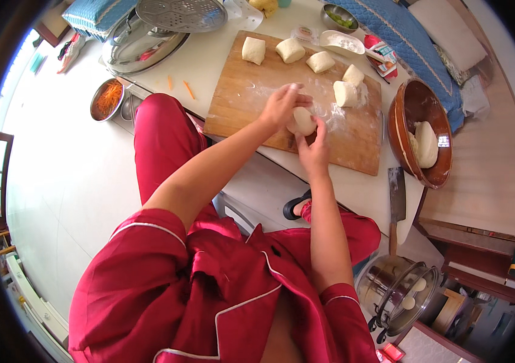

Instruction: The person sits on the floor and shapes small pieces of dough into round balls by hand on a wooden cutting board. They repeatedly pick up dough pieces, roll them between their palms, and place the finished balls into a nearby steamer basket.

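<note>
A smooth, pale dough piece [304, 120] is between my hands near the front part of a floured wooden board [239, 104]. Thumb and fingers of my right hand [315, 147] curl around its near and right sides. My left hand [285, 105] lies along its left and far side, fingers stretched out, not gripping. Further up the board sit cut dough pieces: one at the left [253, 50], another beside it [290, 50], a third [320, 62], and two touching at the right, the nearer one [345, 94] standing in loose flour.
A brown bowl [398, 131] at right holds more dough [426, 144]. A cleaver [396, 195] lies along the table edge, above a glass-lidded pot [380, 283]. Shredded carrot fills a metal bowl [108, 100] at left. Behind are a lid [144, 50], a perforated steamer plate [182, 13] and a flour scoop [342, 43].
</note>
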Available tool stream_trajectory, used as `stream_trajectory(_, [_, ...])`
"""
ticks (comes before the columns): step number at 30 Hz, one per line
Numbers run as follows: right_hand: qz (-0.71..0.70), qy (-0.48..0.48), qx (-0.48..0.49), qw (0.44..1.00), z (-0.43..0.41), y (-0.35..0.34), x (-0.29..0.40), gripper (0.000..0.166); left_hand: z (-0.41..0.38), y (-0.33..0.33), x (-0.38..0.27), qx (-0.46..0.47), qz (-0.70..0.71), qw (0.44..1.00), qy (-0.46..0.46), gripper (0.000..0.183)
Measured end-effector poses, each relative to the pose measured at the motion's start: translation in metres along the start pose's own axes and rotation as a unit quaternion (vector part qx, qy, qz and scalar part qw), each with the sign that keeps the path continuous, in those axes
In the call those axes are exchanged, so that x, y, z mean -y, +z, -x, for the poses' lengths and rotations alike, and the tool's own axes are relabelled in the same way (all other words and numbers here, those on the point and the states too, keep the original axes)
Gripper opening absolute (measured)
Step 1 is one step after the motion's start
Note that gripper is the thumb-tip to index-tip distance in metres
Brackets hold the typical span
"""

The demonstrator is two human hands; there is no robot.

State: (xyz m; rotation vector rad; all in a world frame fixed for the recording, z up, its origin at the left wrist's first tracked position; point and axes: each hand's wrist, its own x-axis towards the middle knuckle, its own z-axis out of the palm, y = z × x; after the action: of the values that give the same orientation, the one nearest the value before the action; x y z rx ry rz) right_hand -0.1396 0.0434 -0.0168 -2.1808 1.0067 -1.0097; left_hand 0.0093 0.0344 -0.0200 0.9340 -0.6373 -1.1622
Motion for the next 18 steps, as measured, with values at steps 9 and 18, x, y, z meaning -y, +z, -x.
stream_trajectory(9, [0.004, 0.008, -0.047, 0.999, 0.02, 0.007, 0.007, 0.055, 0.044, 0.034, 0.005, -0.025, -0.344, 0.937, 0.061, 0.032])
stream_trajectory(18, [-0.116, 0.027, -0.095, 0.988, 0.027, 0.009, -0.02, 0.064, 0.021, 0.019, -0.001, 0.043, -0.026, 0.995, -0.081, 0.043])
